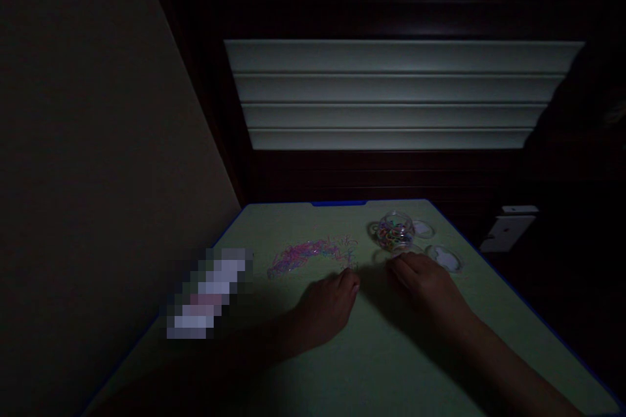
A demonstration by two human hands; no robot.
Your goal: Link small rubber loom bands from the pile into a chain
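A loose pile of thin, coloured pieces (303,253), which look like tiny elastic bands, is spread across the table. My left hand (325,306) rests at the pile's near right end, its fingers pinched together. Whatever those fingertips hold is too small and dark to make out. Farther right, my right hand (425,283) is closed with the fingers pointing down, just in front of a clear round jar (395,231) of coloured bands. A clear rim (407,249) shows right behind its knuckles, partly hidden. Any thing between the right fingertips is hidden.
Two round clear lids (423,229) with white inserts lie beside the jar, the nearer lid (445,258) close to my right wrist. A pixelated blurred item (210,293) lies at the left edge of the blue-rimmed table (391,365). A wall stands left, a slatted panel behind.
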